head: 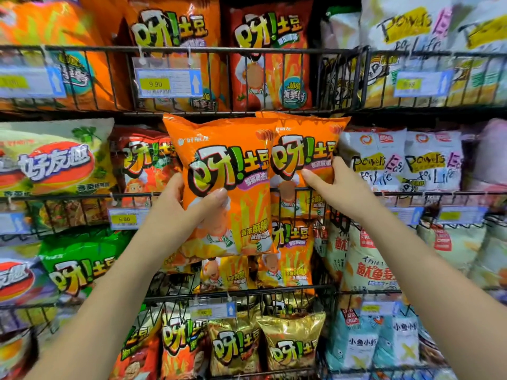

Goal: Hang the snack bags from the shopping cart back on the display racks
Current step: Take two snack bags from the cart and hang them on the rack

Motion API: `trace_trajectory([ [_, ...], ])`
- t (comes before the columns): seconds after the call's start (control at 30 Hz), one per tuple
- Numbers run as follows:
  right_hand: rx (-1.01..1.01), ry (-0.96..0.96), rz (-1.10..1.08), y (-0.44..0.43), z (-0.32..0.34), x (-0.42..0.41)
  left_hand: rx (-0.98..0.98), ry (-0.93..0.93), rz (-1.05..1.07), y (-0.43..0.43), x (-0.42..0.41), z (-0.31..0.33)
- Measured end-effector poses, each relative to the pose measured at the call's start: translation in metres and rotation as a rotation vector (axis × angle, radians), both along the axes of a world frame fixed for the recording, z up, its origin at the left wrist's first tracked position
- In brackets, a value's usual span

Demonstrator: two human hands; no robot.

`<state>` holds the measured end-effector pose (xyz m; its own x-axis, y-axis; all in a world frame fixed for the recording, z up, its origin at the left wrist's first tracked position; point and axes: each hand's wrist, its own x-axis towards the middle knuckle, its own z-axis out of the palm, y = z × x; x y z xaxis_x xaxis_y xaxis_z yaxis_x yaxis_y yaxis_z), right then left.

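l hand (189,208) grips front bag (227,149) at l edge; r hand (333,185) grips rear bag (310,133)

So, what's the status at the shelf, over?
Left hand grips front orange foil snack bag. Right hand grips second orange bag, bottom behind black wire rack rail. Front bag outside rail.

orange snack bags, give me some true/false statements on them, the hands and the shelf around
1. The left hand holds the front orange bag. True.
2. The right hand is empty. False: it grips the second orange bag, just behind and right of the first.
3. The upper price tag reads 9.90. True.
4. The bags just right of the right hand are green. False: those are white bags.
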<state>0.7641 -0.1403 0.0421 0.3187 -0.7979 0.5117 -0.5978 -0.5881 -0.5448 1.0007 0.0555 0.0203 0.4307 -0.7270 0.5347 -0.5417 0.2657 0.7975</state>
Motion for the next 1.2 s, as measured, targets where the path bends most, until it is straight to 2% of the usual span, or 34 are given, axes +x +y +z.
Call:
trace_trajectory([
  [0.27, -0.074, -0.173, 0.072, 0.022, -0.005, -0.003, -0.014, 0.017, -0.019, 0.004, -0.001, -0.002],
  [0.43, -0.292, -0.222, -0.033, 0.054, -0.003, -0.003, -0.047, -0.005, -0.037, 0.007, 0.005, 0.008],
  [0.5, -0.270, -0.269, 0.066, 0.075, 0.004, 0.003, -0.075, -0.016, -0.045, 0.008, 0.006, 0.017],
  [0.6, -0.123, -0.297, 0.307, 0.097, 0.014, 0.022, -0.090, -0.040, -0.064, 0.007, 0.007, 0.030],
  [0.73, -0.042, -0.300, 0.405, 0.103, 0.023, 0.050, -0.093, -0.054, -0.068, 0.002, 0.013, 0.044],
  [0.97, -0.049, -0.451, 0.433, 0.103, 0.031, 0.077, -0.029, -0.079, -0.196, 0.004, 0.033, 0.060],
  [1.2, -0.170, -0.571, 0.412, 0.104, 0.031, 0.093, -0.181, -0.148, -0.117, 0.005, 0.044, 0.060],
])
